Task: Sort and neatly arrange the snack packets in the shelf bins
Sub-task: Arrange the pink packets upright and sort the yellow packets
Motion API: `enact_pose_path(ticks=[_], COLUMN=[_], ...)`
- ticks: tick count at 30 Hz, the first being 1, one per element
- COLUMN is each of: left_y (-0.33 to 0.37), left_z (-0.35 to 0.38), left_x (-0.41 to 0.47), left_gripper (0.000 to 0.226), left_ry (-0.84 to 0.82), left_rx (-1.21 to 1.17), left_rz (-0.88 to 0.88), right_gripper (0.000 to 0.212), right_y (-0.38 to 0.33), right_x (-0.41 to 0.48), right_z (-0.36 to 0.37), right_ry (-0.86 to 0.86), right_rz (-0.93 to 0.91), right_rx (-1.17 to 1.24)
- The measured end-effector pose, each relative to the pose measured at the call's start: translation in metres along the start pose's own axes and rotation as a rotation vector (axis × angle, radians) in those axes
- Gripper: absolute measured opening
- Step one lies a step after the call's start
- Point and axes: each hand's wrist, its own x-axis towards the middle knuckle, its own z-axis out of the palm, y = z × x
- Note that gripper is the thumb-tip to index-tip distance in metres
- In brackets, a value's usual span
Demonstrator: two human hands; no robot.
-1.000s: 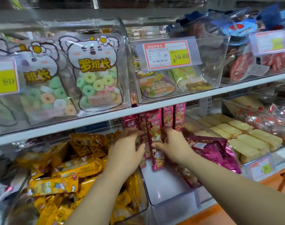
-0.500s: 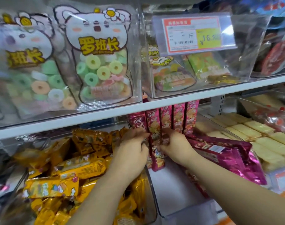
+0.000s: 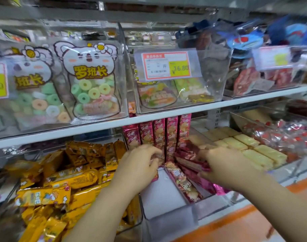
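Note:
A row of pink snack packets (image 3: 166, 131) stands upright at the back of a clear bin (image 3: 168, 219) on the lower shelf. My left hand (image 3: 140, 165) is curled against the leftmost standing packets and holds them up. My right hand (image 3: 221, 163) grips a pink packet (image 3: 189, 159) lying tilted at the right of the bin. One more pink packet (image 3: 182, 184) lies flat along the bin's right wall. The bin's front floor is bare white.
A bin of yellow snack packets (image 3: 62, 182) sits to the left, pale yellow wafer packs (image 3: 245, 145) and red candies (image 3: 289, 135) to the right. Above the white shelf edge (image 3: 166, 117) stand bins of gummy-ring bags (image 3: 90, 84) and a price tag (image 3: 166, 65).
My right hand has moved right, off the upright row, and taken hold of a lying pink packet. My left hand stays at the row's left end. The camera has pulled back.

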Motion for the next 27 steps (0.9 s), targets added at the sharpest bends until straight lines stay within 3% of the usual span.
enact_pose_path(ticks=[6,12,15,19,24,27], left_y=[0.021,0.043,0.056,0.067,0.07,0.066], left_z=[0.009,0.028,0.039,0.043,0.044,0.045], left_x=[0.004,0.007,0.006,0.007,0.009,0.004], left_gripper=[0.032,0.047,0.071,0.086,0.051,0.048], left_ry=[-0.23,-0.4,-0.489,-0.428,-0.261,-0.233], left_rx=[0.053,-0.031,-0.089,-0.195,-0.411,-0.414], left_rz=[0.015,0.067,0.092,0.105,0.109,0.095], right_gripper=[0.05,0.027,0.021,0.007,0.008,0.011], right_y=[0.011,0.024,0.027,0.03,0.029,0.026], right_x=[-0.009,-0.011,-0.013,-0.015,-0.017,-0.019], right_z=[0.006,0.007,0.003,-0.005,-0.011,-0.013], right_ry=[-0.031,0.08,0.106,0.154,0.112,0.099], right_rz=[0.067,0.125,0.142,0.185,0.168,0.135], right_rx=[0.046,0.198,0.283,0.508,0.859,0.926])
